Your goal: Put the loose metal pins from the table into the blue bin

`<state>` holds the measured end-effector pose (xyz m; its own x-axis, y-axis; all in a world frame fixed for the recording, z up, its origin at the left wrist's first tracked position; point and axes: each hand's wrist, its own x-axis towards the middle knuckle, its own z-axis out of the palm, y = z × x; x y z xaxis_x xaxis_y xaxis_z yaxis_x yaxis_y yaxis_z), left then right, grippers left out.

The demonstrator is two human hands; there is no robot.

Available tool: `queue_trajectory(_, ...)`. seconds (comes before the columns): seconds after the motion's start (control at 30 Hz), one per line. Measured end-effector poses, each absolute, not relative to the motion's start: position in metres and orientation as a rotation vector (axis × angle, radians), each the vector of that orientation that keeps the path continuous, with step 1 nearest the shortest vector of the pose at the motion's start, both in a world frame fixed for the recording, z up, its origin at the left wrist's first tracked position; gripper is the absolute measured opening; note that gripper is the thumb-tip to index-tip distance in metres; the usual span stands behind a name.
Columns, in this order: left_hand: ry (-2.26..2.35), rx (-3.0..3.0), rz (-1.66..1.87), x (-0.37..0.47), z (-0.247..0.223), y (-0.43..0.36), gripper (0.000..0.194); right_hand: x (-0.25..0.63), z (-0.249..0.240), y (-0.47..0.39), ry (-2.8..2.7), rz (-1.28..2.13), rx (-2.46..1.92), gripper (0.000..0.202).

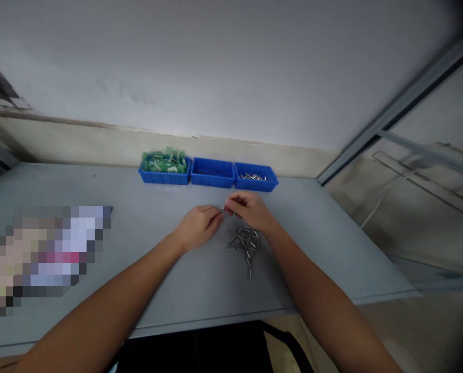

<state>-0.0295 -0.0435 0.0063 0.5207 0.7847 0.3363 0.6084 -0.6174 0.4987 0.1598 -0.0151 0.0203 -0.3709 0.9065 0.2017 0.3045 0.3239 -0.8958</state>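
Observation:
Above the middle of the table, my left hand [199, 227] and my right hand [248, 208] meet with their fingertips close together. Between the thumb and fingers of my right hand is a small shiny metal pin [224, 205], standing roughly upright. The fingertips of my left hand are pinched at its lower end; whether they hold a separate piece is too small to tell. Just below my right hand lies a loose pile of small metal pins [247, 242] on the grey table [200, 290].
Three blue bins stand in a row by the wall: the left bin [164, 178] holds green-and-clear packets [165, 161], the middle bin [212, 181] shows a dark inside, the right bin [255, 185] holds metal pins [252, 177]. A blurred-out object [60, 248] lies at left.

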Motion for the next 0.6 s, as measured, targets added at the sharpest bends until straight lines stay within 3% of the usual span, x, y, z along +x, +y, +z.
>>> queue_trajectory(0.13,1.261,2.401,0.803,-0.03,0.003,-0.041,0.028,0.163,0.021,-0.016,-1.828,1.079,-1.047,0.031)
queue_trajectory(0.37,1.314,2.417,0.84,-0.03,0.0,-0.04,0.025,0.169,0.021,-0.018,-2.038,0.984,-1.079,0.033)
queue_trajectory(0.6,1.463,2.256,0.909,-0.034,-0.002,-0.036,0.018,0.202,0.002,0.017,-1.864,0.329,-1.346,0.054)
